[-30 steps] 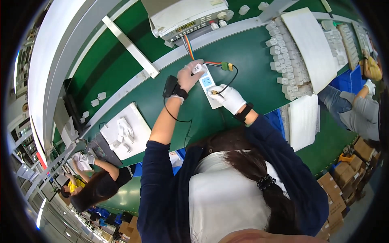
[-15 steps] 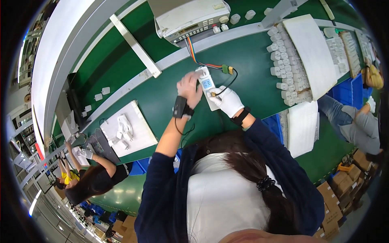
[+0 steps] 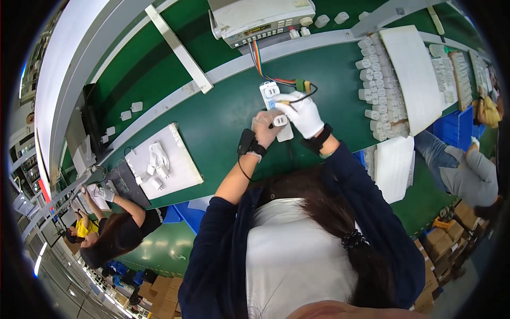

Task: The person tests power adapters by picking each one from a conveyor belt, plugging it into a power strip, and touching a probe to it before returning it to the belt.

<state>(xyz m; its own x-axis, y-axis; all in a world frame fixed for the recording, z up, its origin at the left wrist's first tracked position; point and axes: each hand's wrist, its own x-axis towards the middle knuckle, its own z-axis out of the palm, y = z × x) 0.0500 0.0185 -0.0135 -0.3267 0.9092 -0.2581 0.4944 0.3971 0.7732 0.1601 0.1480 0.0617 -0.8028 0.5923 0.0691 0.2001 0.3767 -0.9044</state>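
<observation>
My left hand [image 3: 265,129], in a thin pale glove, has its fingers closed around a small white charger [image 3: 280,121] with two ports. That charger is over the near end of a white power strip [image 3: 287,134]; whether it sits in a socket I cannot tell. A similar white charger [image 3: 271,91] stands at the strip's far end. Pinched in my white-gloved right hand [image 3: 304,114] is the brass-coloured tip of a black cable [image 3: 306,97], just right of the strip's middle. The cable loops to a green and yellow connector [image 3: 303,85], joined to coloured wires [image 3: 258,59].
Beyond the strip stands a grey bench instrument [image 3: 263,24]. Rows of white chargers [image 3: 374,87] line the right, beside a white board [image 3: 411,80]. On the left, a white board [image 3: 186,175] bears chargers and a coiled white cable [image 3: 158,159]. Co-workers are on both sides.
My left hand has come from the strip's far end to its near end and now grips a charger. My right hand, with the cable tip, has shifted slightly away from me and to the right.
</observation>
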